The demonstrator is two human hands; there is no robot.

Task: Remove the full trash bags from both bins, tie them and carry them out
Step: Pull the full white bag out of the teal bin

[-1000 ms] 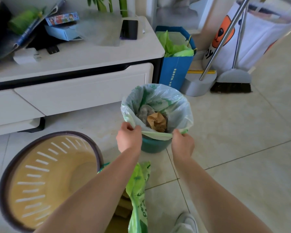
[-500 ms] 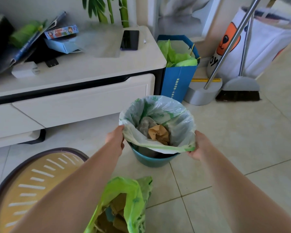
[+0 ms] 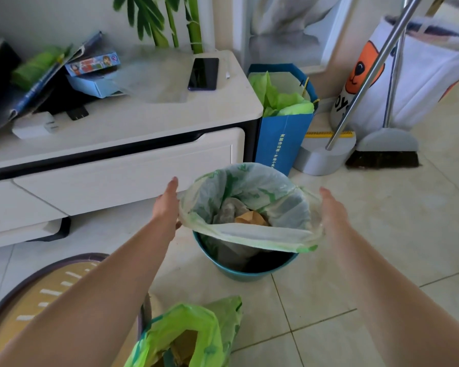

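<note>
Head view: the left hand (image 3: 167,207) and right hand (image 3: 334,211) grip opposite sides of the translucent green-printed trash bag (image 3: 252,205), its rim lifted clear of the teal round bin (image 3: 245,272). A bright green plastic bag (image 3: 188,337) lies near, untied. Remaining: extraction, tying, carrying out.

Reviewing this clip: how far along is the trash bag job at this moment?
Done: one green bag already sits out on the floor, mouth open, not tied. In hand: the left hand and right hand hold the rim of the pale bag at either side, lifted off the teal bin, its body not yet out. Left: pull it out, tie both bags, carry them out.
</note>
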